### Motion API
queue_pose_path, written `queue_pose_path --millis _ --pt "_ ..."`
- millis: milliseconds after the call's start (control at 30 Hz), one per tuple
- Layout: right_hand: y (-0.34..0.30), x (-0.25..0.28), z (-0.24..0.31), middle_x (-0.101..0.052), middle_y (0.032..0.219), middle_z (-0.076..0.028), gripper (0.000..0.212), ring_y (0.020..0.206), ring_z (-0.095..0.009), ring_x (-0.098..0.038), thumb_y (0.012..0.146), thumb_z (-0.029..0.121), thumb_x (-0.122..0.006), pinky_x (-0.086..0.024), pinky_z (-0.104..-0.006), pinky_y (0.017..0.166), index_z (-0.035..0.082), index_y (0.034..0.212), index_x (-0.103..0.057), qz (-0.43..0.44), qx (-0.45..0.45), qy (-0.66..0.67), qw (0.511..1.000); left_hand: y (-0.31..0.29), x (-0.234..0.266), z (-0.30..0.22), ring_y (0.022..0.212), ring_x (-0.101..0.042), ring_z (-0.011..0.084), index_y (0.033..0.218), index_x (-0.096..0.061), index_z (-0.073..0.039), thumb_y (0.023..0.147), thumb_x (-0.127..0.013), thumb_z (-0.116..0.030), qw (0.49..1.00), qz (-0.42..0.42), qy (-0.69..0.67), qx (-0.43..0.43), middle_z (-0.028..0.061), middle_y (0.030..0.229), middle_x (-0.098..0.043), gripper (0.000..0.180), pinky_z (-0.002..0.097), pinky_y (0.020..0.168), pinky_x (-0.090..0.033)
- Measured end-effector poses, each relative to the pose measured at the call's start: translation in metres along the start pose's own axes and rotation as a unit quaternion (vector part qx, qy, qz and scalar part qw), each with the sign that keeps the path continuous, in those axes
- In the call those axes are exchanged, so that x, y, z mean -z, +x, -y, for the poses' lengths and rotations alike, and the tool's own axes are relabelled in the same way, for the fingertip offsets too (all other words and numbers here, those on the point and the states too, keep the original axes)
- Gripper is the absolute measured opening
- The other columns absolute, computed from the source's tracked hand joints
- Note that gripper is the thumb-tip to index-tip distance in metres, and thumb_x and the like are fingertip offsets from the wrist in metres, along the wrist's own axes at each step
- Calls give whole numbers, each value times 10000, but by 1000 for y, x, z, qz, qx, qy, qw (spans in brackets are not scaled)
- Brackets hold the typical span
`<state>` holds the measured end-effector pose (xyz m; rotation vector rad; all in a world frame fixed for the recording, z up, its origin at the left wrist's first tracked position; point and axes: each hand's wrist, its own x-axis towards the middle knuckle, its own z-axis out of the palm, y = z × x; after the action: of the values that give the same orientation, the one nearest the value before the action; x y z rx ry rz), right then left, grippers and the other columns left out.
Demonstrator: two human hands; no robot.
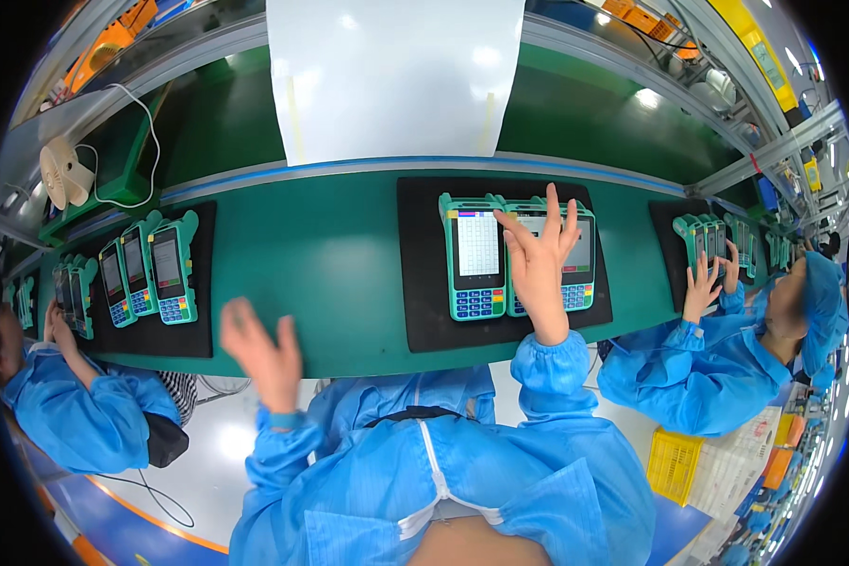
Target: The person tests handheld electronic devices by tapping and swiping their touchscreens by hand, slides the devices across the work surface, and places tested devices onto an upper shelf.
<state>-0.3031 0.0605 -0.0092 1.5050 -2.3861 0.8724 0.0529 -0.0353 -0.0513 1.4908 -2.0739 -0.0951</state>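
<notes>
While facing a green bench (344,274), see a co-worker's hands (61,332) far L, then three keypad terminals (140,269) on a blk mat (203,283). Next, hold L hand (262,354) in midair nr bench's edge, w/ fingers spread (bit blurred). Then find L terminal (478,264) & R terminal (581,269) side by side on 2nd blk mat (425,255). Hold R hand (540,269) over both, w/ fingers spread too & one fingertip at L screen's (478,245) edge; can't tell re contact. Far R, see another co-worker (707,373) w/ hands at more terminals (707,238).

I get bright light, glare on the white sheet (396,90), a blurred left hand (264,354) and bowed edges.
</notes>
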Motion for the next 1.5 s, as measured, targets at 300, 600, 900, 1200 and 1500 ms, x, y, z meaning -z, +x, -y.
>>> queue_pose_path --millis 300,600,900,1200,1500 --pt "-45 22 9 -228 1586 -165 284 1439 -513 -112 910 123 -626 -71 -701 1110 256 1135 -738 72 0 -9 997 -12 42 141 1338 -356 452 1423 -382 60 903 -685 -347 986 -38 144 77 298 1459 -361 727 500 1104 -310" --pt "-62 24 11 -223 1590 -179 313 1444 -512 -94 885 115 -657 -51 -686 1116 273 1143 -734 66 -10 23 998 14 65 177 1001 -588 302 1246 -554 -15 640 -746 -49 930 59 357 -67 111 1119 -600 637 375 838 -521" --pt "-49 9 41 -238 1566 -217 288 1430 -534 -106 877 129 -657 -64 -739 1079 272 1116 -730 92 62 43 993 45 51 104 761 -539 266 919 -574 -28 535 -752 -174 918 56 248 -304 85 808 -514 448 376 641 -423" --pt "-2 -9 34 -206 1580 -196 247 1440 -517 -101 919 158 -634 -75 -722 1098 266 1111 -748 34 41 20 998 26 19 -33 636 -520 203 810 -608 17 591 -610 -128 878 23 5 -478 98 755 -534 263 327 533 -395" --pt "-19 1 36 -216 1577 -199 291 1436 -531 -95 909 131 -632 -58 -716 1104 280 1136 -738 66 31 20 997 11 1 -55 639 -521 203 787 -624 -10 650 -700 -201 849 59 -18 -525 82 771 -547 247 318 555 -410"
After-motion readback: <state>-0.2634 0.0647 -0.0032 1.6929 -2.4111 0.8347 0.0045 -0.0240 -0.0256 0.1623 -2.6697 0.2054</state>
